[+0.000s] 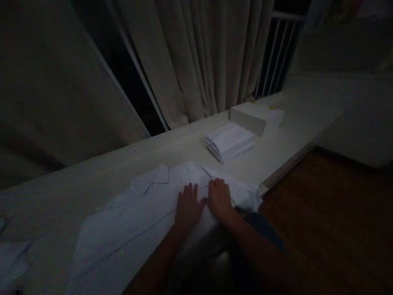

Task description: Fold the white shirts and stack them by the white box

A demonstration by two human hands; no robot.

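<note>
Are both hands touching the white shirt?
Yes, the left hand and right hand both rest flat, side by side, on the white shirt spread over the table.

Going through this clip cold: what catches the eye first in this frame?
First, the two hands, left hand and right hand, side by side, pressing flat on a white shirt spread over the pale counter in the foreground. Behind them, toward the right, sits a neat stack of folded white cloth, with a box just beyond it. Pale curtains hang along the back of the dim room.
</note>
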